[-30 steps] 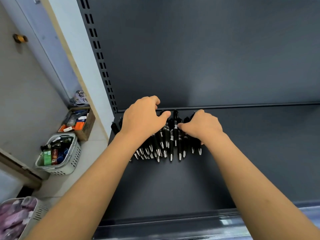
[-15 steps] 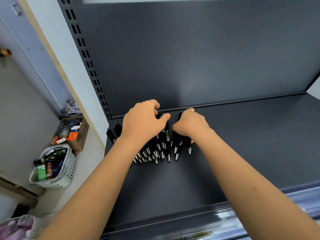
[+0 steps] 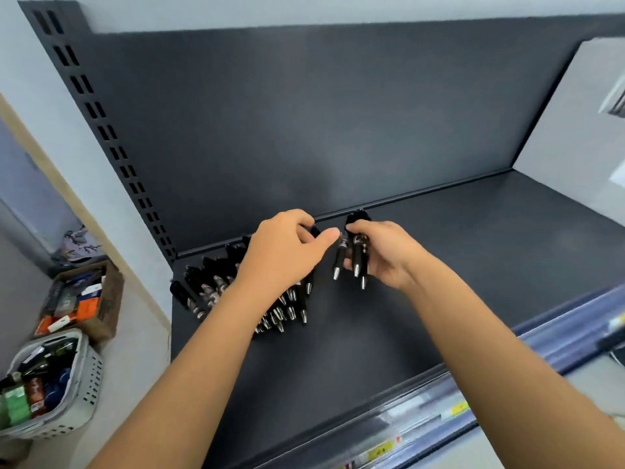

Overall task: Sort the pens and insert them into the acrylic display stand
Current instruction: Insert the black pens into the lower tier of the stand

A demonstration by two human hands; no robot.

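Honestly, these look light, stiff and slick, so I'd grab small bunches mid-barrel. The pile of pens [image 3: 209, 289] sits far-left on the shelf [image 3: 372, 350], tips pointing near. The left hand [image 3: 280, 255] curls over it, but I can't tell if it grips any. Just to the right, the right hand [image 3: 382, 255] has its fingers wrapped round a small bunch [image 3: 355, 258]. No acrylic stand in sight.

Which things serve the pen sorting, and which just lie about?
Job: row of black silver-tipped pens on dark grey metal shelf; three black pens gripped by right hand; left hand.
Lying about: brown cardboard box; white plastic basket.
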